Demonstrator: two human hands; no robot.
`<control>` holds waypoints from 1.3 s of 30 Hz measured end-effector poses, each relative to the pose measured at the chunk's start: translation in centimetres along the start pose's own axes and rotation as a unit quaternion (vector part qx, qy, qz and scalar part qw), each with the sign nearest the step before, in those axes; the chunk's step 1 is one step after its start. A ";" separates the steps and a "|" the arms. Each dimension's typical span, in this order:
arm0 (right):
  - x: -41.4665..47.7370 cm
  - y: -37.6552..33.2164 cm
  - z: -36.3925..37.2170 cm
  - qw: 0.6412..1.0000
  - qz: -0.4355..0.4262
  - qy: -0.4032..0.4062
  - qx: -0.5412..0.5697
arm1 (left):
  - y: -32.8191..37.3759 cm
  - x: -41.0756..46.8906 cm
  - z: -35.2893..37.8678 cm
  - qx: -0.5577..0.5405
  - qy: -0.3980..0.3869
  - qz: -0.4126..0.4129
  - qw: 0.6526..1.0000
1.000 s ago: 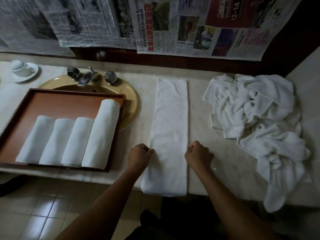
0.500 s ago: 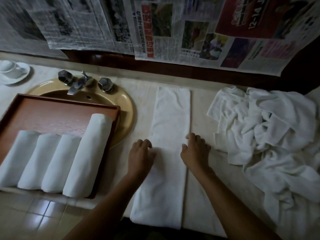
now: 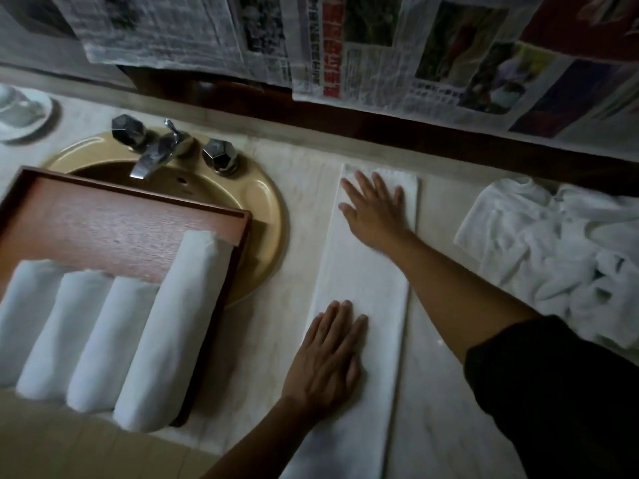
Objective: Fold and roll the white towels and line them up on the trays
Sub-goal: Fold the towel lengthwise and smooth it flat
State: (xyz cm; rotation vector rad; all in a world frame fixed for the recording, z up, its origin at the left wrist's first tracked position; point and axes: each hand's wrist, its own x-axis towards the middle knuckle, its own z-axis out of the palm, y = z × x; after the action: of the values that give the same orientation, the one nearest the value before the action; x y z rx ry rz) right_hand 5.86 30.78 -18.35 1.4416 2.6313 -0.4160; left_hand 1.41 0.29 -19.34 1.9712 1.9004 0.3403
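The left hand (image 3: 326, 356) lies palm down, fingers straight and close together, its bare forearm (image 3: 262, 440) coming in from the lower edge. The right hand (image 3: 375, 210) reaches much farther forward, palm down with fingers spread (thumb out to the left) and the arm nearly straight. A dark sleeve (image 3: 553, 392) seems to cover that arm above the elbow, though dim light blurs its edge.

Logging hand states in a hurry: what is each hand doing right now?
Left hand: open, pressing flat on the folded towel.
Right hand: open, flat on the towel's far end.
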 end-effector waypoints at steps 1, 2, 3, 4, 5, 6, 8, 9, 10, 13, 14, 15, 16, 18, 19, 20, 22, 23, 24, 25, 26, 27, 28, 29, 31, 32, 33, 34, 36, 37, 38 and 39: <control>1.0 -0.1 -0.1 1.000 0.010 0.003 0.000 | 0.0 0.0 0.0 0.007 -0.005 -0.004 1.000; 1.8 -0.2 -0.3 1.000 0.018 0.002 0.001 | -0.1 0.1 0.1 0.011 -0.008 -0.006 1.000; 2.3 -0.4 -0.5 1.000 0.025 -0.005 -0.001 | -0.1 0.2 0.1 0.012 -0.009 -0.006 1.000; 2.7 -0.8 -0.7 0.999 0.032 -0.016 -0.004 | -0.1 0.3 0.0 0.012 -0.010 -0.004 1.000; 2.6 -1.2 -1.1 0.999 0.040 -0.025 -0.005 | -0.2 0.4 0.0 0.010 -0.013 -0.003 1.000; 2.0 -1.6 -1.4 0.999 0.047 -0.024 0.001 | -0.2 0.4 -0.1 0.007 -0.017 -0.002 1.000; -0.5 -2.0 -1.4 0.999 0.034 0.015 0.033 | -0.3 0.3 -0.1 0.006 -0.018 -0.003 1.000; -2.7 -2.0 -1.0 0.997 0.013 0.044 0.057 | -0.2 0.3 -0.1 0.006 -0.020 -0.003 1.000; -5.0 -1.8 -0.2 0.994 -0.012 0.069 0.078 | -0.1 0.4 -0.2 0.006 -0.022 -0.003 1.000; -10.5 -0.6 3.1 0.994 -0.066 0.078 0.027 | -0.2 0.3 -0.4 0.009 -0.026 0.004 1.000; -10.6 -0.1 3.7 0.994 -0.072 0.080 0.002 | -0.3 0.3 -0.5 0.008 -0.027 0.004 1.000; -9.7 0.4 3.6 0.994 -0.075 0.084 -0.007 | -0.2 0.2 -0.5 0.006 -0.025 0.005 1.000; -8.2 0.8 3.3 0.993 -0.077 0.087 -0.009 | 0.0 0.1 -0.5 0.006 -0.025 0.007 1.000; -4.4 1.7 2.4 0.991 -0.092 0.095 -0.015 | 0.7 -0.1 -0.4 0.028 -0.035 0.012 0.999; -2.5 2.3 1.9 0.989 -0.100 0.106 -0.019 | 1.1 -0.2 -0.3 0.038 -0.037 0.014 0.999; -0.8 2.9 1.4 0.987 -0.106 0.121 -0.023 | 1.4 -0.3 -0.1 0.039 -0.035 0.015 0.998; 1.2 3.4 0.2 0.982 -0.110 0.151 -0.040 | 1.6 -0.6 0.1 0.029 -0.024 0.016 0.999; 1.1 3.1 -0.1 0.979 -0.107 0.168 -0.036 | 1.6 -0.8 0.2 0.021 -0.014 0.018 1.000; 0.3 2.4 0.0 0.977 -0.108 0.182 -0.015 | 1.5 -0.9 0.2 0.014 -0.003 0.019 1.000; -1.3 1.6 0.2 0.974 -0.114 0.197 0.020 | 1.5 -0.9 0.2 0.008 0.008 0.020 1.000; -3.4 0.7 0.8 0.967 -0.135 0.208 0.052 | 1.5 -0.9 0.1 0.004 0.017 0.021 1.000; -6.1 0.0 1.8 0.963 -0.170 0.199 0.069 | 1.6 -0.9 0.1 0.003 0.021 0.023 1.000; -8.8 -0.3 3.1 0.961 -0.210 0.168 0.064 | 1.6 -0.9 0.0 0.005 0.022 0.026 0.999; -10.7 -0.2 4.0 0.961 -0.240 0.135 0.040 | 1.6 -0.9 0.0 0.007 0.020 0.028 0.999; -10.4 1.0 3.8 0.966 -0.235 0.103 -0.005 | 1.5 -0.8 0.0 0.008 0.020 0.029 0.999; -8.7 1.6 3.3 0.972 -0.206 0.108 -0.018 | 1.4 -0.8 0.1 0.007 0.020 0.028 0.999; -6.8 2.0 2.6 0.979 -0.172 0.109 -0.025 | 1.4 -0.8 0.1 0.006 0.019 0.027 0.999; -4.8 2.4 1.9 0.984 -0.138 0.113 -0.025 | 1.5 -0.8 0.2 0.006 0.017 0.026 0.999; -1.4 3.3 0.5 0.991 -0.081 0.104 -0.018 | 1.4 -0.9 0.2 0.004 0.015 0.026 1.000; -0.5 3.5 -0.1 0.993 -0.065 0.092 -0.019 | 1.4 -0.9 0.2 0.002 0.014 0.026 1.000; -0.1 3.3 -0.4 0.995 -0.054 0.083 -0.018 | 1.4 -0.9 0.2 0.001 0.013 0.026 1.000; -0.4 2.7 -0.5 0.996 -0.041 0.072 -0.013 | 1.4 -0.9 0.1 0.000 0.010 0.025 1.000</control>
State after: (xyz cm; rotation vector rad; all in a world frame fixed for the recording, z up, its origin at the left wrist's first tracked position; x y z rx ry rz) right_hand 8.40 32.00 -18.31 1.4086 2.8060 -0.2936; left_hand 2.63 -0.66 -18.79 2.0256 1.8656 0.3756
